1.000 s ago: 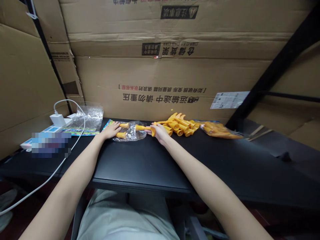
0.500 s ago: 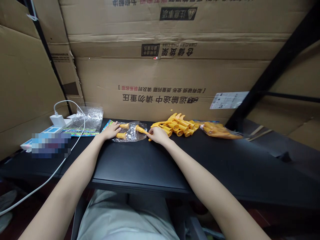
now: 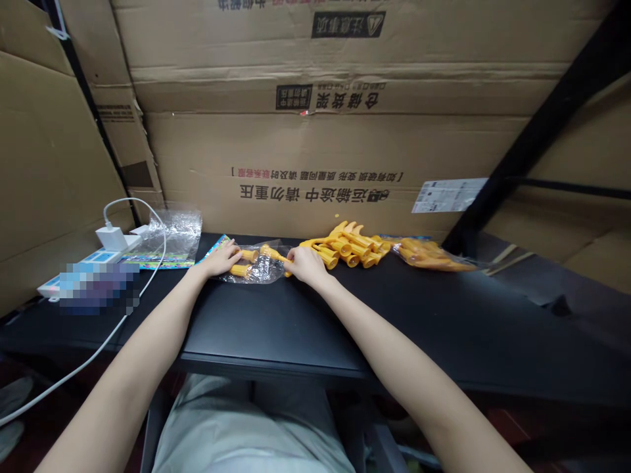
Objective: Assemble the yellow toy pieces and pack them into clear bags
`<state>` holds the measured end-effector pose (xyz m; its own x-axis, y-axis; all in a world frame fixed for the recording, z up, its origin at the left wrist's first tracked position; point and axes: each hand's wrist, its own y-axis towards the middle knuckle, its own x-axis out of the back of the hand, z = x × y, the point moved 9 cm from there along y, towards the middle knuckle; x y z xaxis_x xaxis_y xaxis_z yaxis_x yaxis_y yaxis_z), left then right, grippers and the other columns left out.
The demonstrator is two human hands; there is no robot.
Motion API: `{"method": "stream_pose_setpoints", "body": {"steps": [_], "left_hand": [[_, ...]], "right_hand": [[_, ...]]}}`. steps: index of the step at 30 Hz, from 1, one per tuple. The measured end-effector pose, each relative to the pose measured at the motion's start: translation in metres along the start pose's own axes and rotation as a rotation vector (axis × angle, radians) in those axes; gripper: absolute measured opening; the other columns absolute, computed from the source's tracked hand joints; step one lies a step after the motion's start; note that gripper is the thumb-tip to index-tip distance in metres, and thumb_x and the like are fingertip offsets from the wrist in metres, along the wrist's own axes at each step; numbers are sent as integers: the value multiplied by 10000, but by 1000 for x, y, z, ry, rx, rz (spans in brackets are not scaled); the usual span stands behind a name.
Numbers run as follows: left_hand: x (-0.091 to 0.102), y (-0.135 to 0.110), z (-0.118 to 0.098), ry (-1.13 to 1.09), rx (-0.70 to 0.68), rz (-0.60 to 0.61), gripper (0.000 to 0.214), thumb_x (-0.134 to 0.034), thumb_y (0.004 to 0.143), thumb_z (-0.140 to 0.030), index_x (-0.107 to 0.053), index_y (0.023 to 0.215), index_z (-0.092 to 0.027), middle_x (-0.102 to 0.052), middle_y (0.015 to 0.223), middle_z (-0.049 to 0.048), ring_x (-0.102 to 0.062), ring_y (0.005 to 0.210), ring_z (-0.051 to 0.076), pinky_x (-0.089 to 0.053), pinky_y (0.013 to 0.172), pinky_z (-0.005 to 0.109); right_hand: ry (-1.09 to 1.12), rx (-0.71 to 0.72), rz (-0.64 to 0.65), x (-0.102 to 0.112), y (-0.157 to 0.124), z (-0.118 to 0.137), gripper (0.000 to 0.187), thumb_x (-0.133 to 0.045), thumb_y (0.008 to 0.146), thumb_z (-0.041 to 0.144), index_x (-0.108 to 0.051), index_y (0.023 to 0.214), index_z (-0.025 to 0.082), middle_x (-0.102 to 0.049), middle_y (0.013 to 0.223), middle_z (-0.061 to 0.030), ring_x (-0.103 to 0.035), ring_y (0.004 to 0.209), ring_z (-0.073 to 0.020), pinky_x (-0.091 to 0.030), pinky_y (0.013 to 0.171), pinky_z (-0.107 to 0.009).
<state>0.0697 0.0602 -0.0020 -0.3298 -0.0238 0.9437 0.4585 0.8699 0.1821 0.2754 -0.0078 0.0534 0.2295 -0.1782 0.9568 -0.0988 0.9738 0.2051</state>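
A clear plastic bag (image 3: 266,271) with a colourful printed header lies on the black table, holding yellow plastic pieces (image 3: 240,270) with hollow tube-like ends. My left hand (image 3: 219,259) lies over the bag's header end, fingers stretched out and pressing down. At the bag's right end, my right hand (image 3: 307,264) pinches another yellow plastic piece (image 3: 271,252), whose wider end is in the bag. The fingers cover part of that piece. Just right of this hand is a pile of similar yellow pieces (image 3: 362,246) with hollow ends and curved, claw-like tips.
Farther right lies a filled bag of yellow pieces (image 3: 431,254). At left are a flat clear bag (image 3: 177,230), a white power strip (image 3: 73,270) with a charger (image 3: 112,238), and a white cable (image 3: 116,326) crossing the table (image 3: 276,322). Cardboard (image 3: 315,144) stands behind.
My right hand has shifted slightly left, pushing the yellow piece deeper into the bag, closer to the pieces inside. My left hand stays on the header end.
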Motion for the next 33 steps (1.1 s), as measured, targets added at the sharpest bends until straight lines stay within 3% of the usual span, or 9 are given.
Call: {"method": "stream_pose_setpoints", "body": {"steps": [10, 26, 31, 33], "left_hand": [[1, -3, -22, -106, -40, 22, 502, -320, 886, -510, -540, 1147, -142, -475, 1391, 147, -253, 1406, 247, -230, 1136, 400], [2, -6, -32, -79, -92, 49, 532, -287, 890, -541, -549, 1146, -155, -496, 1368, 135, -251, 1407, 238, -232, 1136, 387], [11, -13, -20, -25, 127, -29, 605, -327, 856, -612, -440, 1298, -214, -355, 1484, 126, -227, 1410, 301, -196, 1104, 566], [11, -15, -16, -37, 183, -36, 673, -352, 842, -619, -356, 1365, -195, -333, 1492, 148, -268, 1392, 313, -211, 1095, 573]], "right_hand": [[-130, 54, 2, 14, -2, 2, 207, -539, 822, 213, -688, 955, 160, -690, 992, -124, -638, 961, -258, -428, 732, -291], [-129, 59, 13, 14, -3, -2, 192, -537, 819, 230, -696, 912, 174, -698, 967, -115, -646, 918, -266, -438, 711, -307], [-109, 115, -10, 12, -3, 7, 185, -537, 823, 215, -678, 935, 172, -676, 1011, -109, -634, 928, -244, -436, 748, -303], [-53, 118, -28, 9, 0, 7, 163, -539, 825, 211, -672, 909, 172, -666, 1005, -101, -628, 928, -232, -440, 764, -302]]}}
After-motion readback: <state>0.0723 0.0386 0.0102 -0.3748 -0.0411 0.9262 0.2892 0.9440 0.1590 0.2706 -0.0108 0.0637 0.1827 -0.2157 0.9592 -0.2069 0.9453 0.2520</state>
